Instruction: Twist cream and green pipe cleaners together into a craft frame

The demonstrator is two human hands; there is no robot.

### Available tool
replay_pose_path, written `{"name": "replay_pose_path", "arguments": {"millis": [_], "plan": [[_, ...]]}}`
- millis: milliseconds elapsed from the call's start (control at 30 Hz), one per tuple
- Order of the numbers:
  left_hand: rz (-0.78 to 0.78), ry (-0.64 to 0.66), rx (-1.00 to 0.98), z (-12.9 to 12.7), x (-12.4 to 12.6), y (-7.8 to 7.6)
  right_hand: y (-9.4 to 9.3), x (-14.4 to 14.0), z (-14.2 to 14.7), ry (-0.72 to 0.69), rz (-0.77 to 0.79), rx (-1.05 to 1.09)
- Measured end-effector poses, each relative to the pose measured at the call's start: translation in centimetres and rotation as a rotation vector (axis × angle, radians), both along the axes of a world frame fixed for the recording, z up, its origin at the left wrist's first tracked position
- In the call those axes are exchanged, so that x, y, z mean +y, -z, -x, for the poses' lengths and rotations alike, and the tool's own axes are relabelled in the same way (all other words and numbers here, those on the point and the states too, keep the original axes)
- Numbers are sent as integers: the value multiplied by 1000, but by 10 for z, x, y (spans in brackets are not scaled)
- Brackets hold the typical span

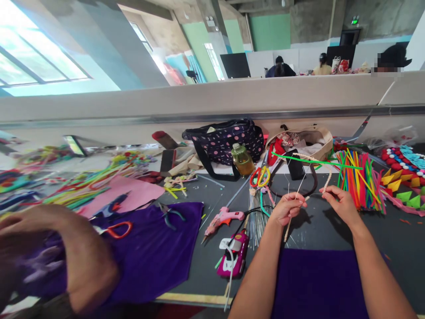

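At the centre right of the frame, above a purple cloth (318, 279) on the dark table (401, 239), the left hand (288, 208) and the right hand (338, 203) each pinch a cream pipe cleaner (327, 180), which runs up between them toward a green pipe cleaner (308, 161). Just right stands a bundle of coloured pipe cleaners (360, 181). Left of the hands lie a pink glue gun (223, 219) and a magenta glue gun (235, 254). At lower left, a co-worker's arm (63, 252) rests over another purple cloth (159, 248).

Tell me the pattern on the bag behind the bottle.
In the head view, the bag is dark with pink polka dots, standing just behind the bottle.
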State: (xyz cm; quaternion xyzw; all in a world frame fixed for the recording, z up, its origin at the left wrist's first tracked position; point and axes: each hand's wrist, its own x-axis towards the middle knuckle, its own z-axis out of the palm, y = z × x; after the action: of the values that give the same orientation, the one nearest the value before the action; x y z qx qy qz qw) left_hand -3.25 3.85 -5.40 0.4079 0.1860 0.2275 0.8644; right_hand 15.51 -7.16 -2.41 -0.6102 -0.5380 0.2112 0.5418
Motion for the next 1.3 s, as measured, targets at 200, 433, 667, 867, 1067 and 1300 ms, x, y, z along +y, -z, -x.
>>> {"name": "replay_pose_path", "arguments": {"millis": [200,433,667,867,1067,1300], "plan": [[0,16,9,1,0,-1,-1,0,2,16,-116,-205],[-24,-30,37,0,-3,-6,1,0,3,94,-148,-288],[-126,-129,110,-3,-7,-10,4,3,1,116,-25,-3],[-143,-101,139,-6,-8,-11,7,6,5,177,-4,189],[-131,-53,145,-7,-11,-12,6,9,1,230,-58,392],[-159,-11,162,-9,-11,-10,8,8,-6,274,-118,424]]}}
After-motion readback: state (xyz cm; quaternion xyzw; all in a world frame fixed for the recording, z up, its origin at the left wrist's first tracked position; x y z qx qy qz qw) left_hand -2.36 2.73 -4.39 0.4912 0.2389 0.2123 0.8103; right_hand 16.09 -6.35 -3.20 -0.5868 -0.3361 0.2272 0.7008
